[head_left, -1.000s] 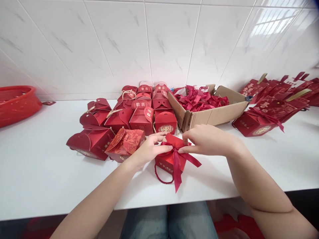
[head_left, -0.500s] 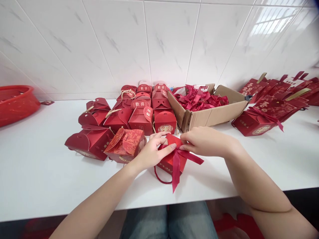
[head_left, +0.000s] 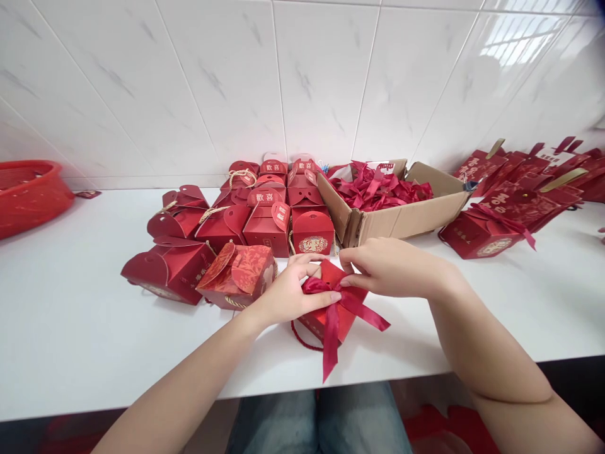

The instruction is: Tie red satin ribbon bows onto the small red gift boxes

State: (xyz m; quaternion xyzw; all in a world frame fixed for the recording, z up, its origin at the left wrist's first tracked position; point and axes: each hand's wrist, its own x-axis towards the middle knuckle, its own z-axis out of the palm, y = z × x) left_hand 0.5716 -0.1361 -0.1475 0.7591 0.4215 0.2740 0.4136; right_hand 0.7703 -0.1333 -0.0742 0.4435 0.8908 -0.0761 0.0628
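Observation:
A small red gift box (head_left: pixel 352 320) stands near the table's front edge with a crimson satin ribbon (head_left: pixel 332 340) tied across its top. Two ribbon tails hang over its near side, and a dark red cord handle (head_left: pixel 302 337) loops out at the left. My left hand (head_left: pixel 299 291) grips the box from the left, thumb pressed on the ribbon's knot, other fingers behind the top. From the right, my right hand (head_left: pixel 373 268) has its thumb and bent fingers closed at the ribbon near the knot; its fingertips are partly hidden.
Several red gift boxes (head_left: pixel 267 217) stand in rows behind and left. A cardboard box (head_left: pixel 406 217) holds loose ribbons (head_left: pixel 378 186). At the right are a ribboned box (head_left: pixel 482 236) and several red bags (head_left: pixel 529 183); a red basin (head_left: pixel 33 202) sits far left.
The gift box has turned slightly and the ribbon tails have shifted, the front one hanging a little lower. My left thumb has slid slightly right and down on the ribbon.

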